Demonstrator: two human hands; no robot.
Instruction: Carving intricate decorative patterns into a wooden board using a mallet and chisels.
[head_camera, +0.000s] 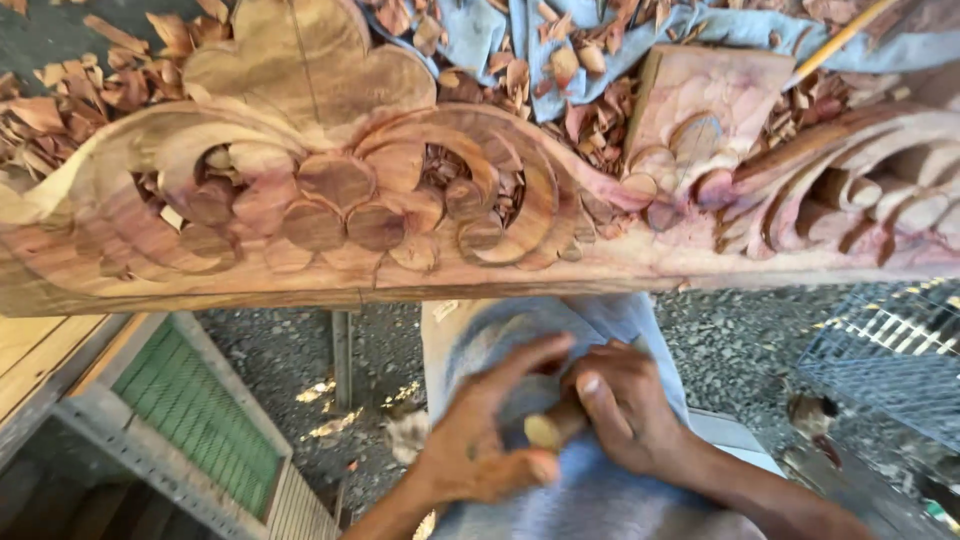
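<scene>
Both hands sit low, below the front edge of the carved wooden panel (400, 200); left hand (480, 440) and right hand (625, 410) close together round a short wooden handle (550, 428) over the lap, its working end hidden; shavings (110, 80) litter the panel's far edge; judgement: settle a firm, even grip on the handle before lifting it to the scrollwork; keep fingertips off any blade

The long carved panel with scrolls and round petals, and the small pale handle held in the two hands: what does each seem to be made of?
Long carved panel: bare reddish-brown wood, unfinished, judging by visible grain, matte cuts and loose shavings around it. Small pale handle, held by left hand and right hand: probably light wood, smooth rounded end; too blurred to confirm.
</scene>
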